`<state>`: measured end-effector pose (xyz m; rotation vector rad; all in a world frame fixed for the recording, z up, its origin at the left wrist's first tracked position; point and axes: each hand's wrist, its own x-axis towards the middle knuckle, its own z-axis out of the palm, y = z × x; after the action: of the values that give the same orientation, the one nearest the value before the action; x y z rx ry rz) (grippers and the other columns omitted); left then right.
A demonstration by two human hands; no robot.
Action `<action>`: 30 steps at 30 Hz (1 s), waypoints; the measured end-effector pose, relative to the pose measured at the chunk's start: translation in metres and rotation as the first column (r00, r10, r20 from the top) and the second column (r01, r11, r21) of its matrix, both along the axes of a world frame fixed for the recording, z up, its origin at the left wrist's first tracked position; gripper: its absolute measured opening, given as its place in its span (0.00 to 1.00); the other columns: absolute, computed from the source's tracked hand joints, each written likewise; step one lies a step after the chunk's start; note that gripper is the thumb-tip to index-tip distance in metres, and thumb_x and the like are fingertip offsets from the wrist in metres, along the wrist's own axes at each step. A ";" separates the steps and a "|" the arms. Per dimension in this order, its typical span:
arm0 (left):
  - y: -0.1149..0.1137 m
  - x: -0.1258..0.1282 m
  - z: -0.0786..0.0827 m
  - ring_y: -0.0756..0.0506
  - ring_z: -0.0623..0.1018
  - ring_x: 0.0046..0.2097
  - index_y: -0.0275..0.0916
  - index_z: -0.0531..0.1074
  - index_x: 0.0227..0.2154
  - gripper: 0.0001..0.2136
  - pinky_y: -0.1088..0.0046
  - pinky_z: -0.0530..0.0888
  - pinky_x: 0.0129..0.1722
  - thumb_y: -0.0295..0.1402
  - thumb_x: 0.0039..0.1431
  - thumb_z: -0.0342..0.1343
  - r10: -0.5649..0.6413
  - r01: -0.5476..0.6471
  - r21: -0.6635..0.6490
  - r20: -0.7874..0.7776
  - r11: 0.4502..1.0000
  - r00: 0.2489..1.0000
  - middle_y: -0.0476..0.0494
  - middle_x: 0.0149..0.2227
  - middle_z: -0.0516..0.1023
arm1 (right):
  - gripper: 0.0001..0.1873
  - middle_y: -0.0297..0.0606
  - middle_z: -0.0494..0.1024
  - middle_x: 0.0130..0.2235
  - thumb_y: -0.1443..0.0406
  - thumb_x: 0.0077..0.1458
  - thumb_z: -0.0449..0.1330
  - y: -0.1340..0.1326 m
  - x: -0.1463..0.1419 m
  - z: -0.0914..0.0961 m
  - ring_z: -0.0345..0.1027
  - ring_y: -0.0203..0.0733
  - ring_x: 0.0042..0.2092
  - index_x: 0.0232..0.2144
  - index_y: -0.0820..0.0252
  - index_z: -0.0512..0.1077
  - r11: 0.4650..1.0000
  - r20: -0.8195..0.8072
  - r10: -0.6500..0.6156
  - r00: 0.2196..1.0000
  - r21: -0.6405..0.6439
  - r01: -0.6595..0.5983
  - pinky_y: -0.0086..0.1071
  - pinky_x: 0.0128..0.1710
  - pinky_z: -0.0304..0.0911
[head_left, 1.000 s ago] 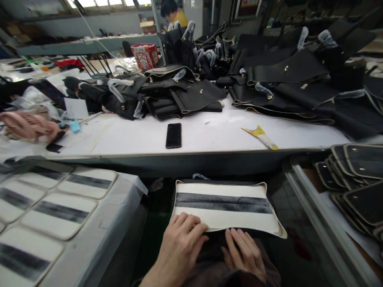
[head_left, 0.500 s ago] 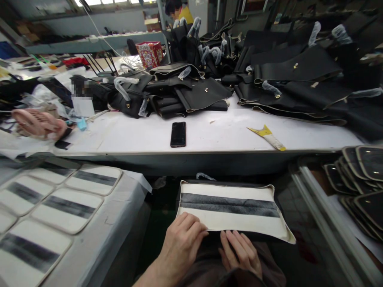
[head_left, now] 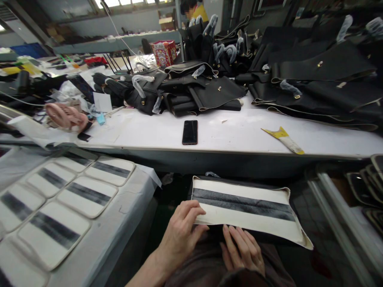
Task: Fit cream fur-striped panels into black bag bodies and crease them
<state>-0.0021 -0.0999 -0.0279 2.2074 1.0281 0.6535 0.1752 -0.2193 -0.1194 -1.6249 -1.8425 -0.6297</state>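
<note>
A cream panel with a dark grey stripe along its middle (head_left: 248, 207) lies on my lap, below the edge of the white table (head_left: 239, 135). My left hand (head_left: 182, 231) grips the panel's near left corner, thumb under and fingers curled over its edge. My right hand (head_left: 242, 247) lies flat on dark cloth just below the panel's near edge, fingers stretched out and together, fingertips touching that edge.
Several matching striped panels (head_left: 86, 193) lie on a grey surface at left. On the table are a black phone (head_left: 190, 132), a yellow-white tube (head_left: 284, 139), a pink fan (head_left: 64, 115) and heaps of black bag pieces (head_left: 314, 79). Dark panels (head_left: 363, 187) are stacked at right. Another person stands far back.
The view has swung left, so everything sits further right in frame. My left hand's fingers have curled round the panel's corner; my right hand stays put.
</note>
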 end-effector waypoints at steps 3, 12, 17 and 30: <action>0.001 -0.013 -0.003 0.43 0.71 0.49 0.40 0.71 0.32 0.08 0.62 0.65 0.50 0.24 0.53 0.63 0.015 -0.010 0.090 -0.052 0.996 0.999 0.46 0.44 0.72 | 0.13 0.42 0.76 0.45 0.68 0.58 0.62 0.001 0.000 0.001 0.69 0.44 0.48 0.46 0.60 0.77 1.000 -0.009 0.009 1.000 0.002 -0.009 0.40 0.63 0.57; 0.003 -0.020 -0.020 0.41 0.68 0.53 0.40 0.71 0.33 0.03 0.60 0.64 0.53 0.27 0.58 0.60 0.089 -0.084 0.076 -0.069 0.994 0.994 0.44 0.47 0.70 | 0.12 0.37 0.79 0.41 0.70 0.57 0.63 0.020 -0.010 0.003 0.70 0.41 0.45 0.43 0.56 0.79 0.993 0.016 0.076 0.997 0.093 -0.078 0.37 0.64 0.54; -0.001 -0.012 -0.021 0.40 0.67 0.53 0.40 0.66 0.32 0.06 0.60 0.68 0.50 0.27 0.57 0.59 0.128 -0.128 0.003 -0.048 0.992 0.991 0.41 0.47 0.68 | 0.12 0.34 0.80 0.41 0.68 0.60 0.61 0.024 -0.019 0.003 0.69 0.39 0.46 0.46 0.53 0.78 0.999 -0.038 0.035 0.999 0.036 -0.034 0.36 0.64 0.51; 0.049 0.000 -0.027 0.32 0.56 0.66 0.46 0.59 0.61 0.28 0.46 0.57 0.61 0.40 0.58 0.56 -0.073 0.260 0.427 -0.408 0.866 0.910 0.40 0.67 0.54 | 0.09 0.26 0.79 0.34 0.69 0.60 0.60 0.038 -0.024 0.008 0.70 0.34 0.40 0.35 0.51 0.79 0.975 -0.138 -0.065 0.988 0.200 0.092 0.32 0.51 0.61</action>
<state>-0.0021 -0.0509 -0.0552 2.9084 0.9020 0.4326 0.1513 -0.1810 -0.1118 -1.5681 -1.5710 -0.7069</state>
